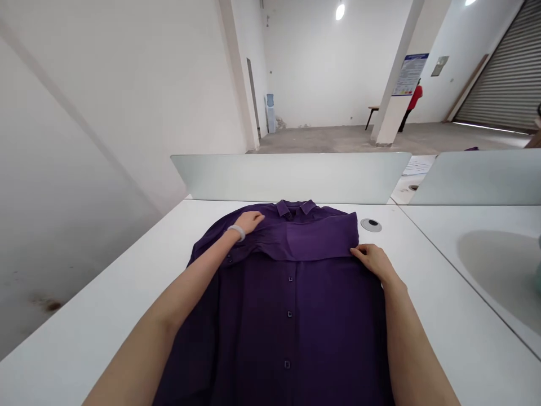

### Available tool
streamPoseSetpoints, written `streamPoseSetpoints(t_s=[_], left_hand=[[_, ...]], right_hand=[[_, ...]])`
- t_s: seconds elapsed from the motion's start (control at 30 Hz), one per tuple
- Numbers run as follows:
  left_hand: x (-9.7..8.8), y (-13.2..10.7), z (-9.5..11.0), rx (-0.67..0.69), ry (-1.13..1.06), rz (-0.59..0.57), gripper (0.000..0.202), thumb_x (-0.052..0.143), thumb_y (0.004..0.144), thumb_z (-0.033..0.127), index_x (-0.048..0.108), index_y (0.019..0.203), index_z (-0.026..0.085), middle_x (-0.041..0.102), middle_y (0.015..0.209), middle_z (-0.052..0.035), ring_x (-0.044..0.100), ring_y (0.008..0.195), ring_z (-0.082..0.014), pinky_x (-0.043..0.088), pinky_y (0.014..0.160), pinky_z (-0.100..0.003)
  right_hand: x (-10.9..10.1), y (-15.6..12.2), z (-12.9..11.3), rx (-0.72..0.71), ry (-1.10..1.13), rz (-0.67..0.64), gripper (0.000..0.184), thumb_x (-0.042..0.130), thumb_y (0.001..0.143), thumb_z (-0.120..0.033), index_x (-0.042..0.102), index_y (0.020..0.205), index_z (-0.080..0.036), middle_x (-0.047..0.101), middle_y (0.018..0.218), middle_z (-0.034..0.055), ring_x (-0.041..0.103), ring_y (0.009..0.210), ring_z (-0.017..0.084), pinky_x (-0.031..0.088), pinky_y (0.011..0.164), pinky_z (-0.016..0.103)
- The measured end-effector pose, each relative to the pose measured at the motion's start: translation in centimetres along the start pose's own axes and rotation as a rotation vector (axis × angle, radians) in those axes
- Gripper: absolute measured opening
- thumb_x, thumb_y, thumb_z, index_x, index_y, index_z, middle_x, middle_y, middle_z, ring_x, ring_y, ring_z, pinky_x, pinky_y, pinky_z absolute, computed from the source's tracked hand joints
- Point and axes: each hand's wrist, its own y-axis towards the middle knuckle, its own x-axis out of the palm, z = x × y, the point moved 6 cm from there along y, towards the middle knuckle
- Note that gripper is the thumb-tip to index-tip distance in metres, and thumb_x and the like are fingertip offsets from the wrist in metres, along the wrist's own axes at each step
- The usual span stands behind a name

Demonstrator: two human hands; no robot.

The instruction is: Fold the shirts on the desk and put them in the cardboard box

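Observation:
A dark purple button-up shirt (pixel 266 316) lies front side up on the white table (pixel 139 282), its collar (pixel 296 208) at the far end. One sleeve (pixel 321 237) is folded flat across the chest, with its buttoned cuff end toward the left. At the right end of this fold, my right hand (pixel 372 259) pinches the cloth's lower corner between thumb and fingers. My left hand (pixel 250 221), wearing a pale band on the wrist, rests on the upper left chest near the shoulder. Its fingers reach out to the right over the cloth, and the thumb is hidden.
A low frosted divider (pixel 287 177) runs along the table's far edge. A round cable grommet (pixel 371 225) sits right of the collar. A white wall (pixel 105 113) rises on the left. Beyond the divider, a person in red (pixel 415 98) stands partly behind a pillar (pixel 395 96).

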Motion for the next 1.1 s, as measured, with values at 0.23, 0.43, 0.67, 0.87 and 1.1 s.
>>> streamPoseSetpoints(t_s=[0.23,0.43,0.67,0.87,1.1], left_hand=[[-0.4,-3.8,-7.2,-0.104,-0.020,-0.234,0.039,0.049,0.078,0.053,0.068,0.080,0.019,0.072,0.084,-0.0036,0.065,0.081,-0.0194,0.046,0.072,-0.024],[-1.7,-0.3,-6.0,-0.125,0.025,-0.229,0.027,0.056,0.075,0.041,0.067,0.086,0.019,0.071,0.090,-0.0017,0.062,0.086,-0.0171,0.043,0.074,-0.022],[-3.0,3.0,-7.7,-0.328,0.104,-0.278,0.015,0.071,0.063,0.033,0.068,0.069,0.019,0.071,0.077,-0.0028,0.064,0.079,-0.0208,0.045,0.071,-0.025],[-2.7,1.1,-8.3,-0.414,0.088,-0.159,0.047,0.049,0.082,0.056,0.066,0.103,0.018,0.068,0.108,-0.0094,0.063,0.098,-0.0242,0.046,0.083,-0.029],[-3.5,-6.3,-3.6,0.077,0.115,0.127,0.037,0.054,0.082,0.042,0.058,0.111,0.019,0.057,0.117,-0.0088,0.055,0.110,-0.0224,0.040,0.099,-0.034]], right_hand=[[0.3,0.2,0.5,0.016,-0.033,0.008,0.034,0.046,0.081,-0.048,0.067,0.073,-0.022,0.069,0.076,0.0043,0.061,0.075,0.021,0.038,0.065,0.029],[0.4,0.2,0.7,0.001,-0.060,0.029,0.037,0.045,0.080,-0.050,0.068,0.074,-0.022,0.070,0.078,0.0047,0.062,0.076,0.022,0.038,0.066,0.030],[0.2,0.0,0.6,0.013,-0.080,0.054,0.035,0.046,0.080,-0.048,0.068,0.074,-0.021,0.070,0.079,0.0053,0.062,0.076,0.022,0.039,0.066,0.029],[0.1,0.0,0.5,0.017,-0.087,0.065,0.033,0.047,0.080,-0.045,0.069,0.075,-0.021,0.071,0.080,0.0055,0.063,0.077,0.022,0.039,0.066,0.029],[0.2,0.2,0.7,0.041,-0.113,0.047,0.034,0.047,0.081,-0.047,0.068,0.075,-0.022,0.070,0.077,0.0050,0.063,0.076,0.022,0.038,0.065,0.029]])
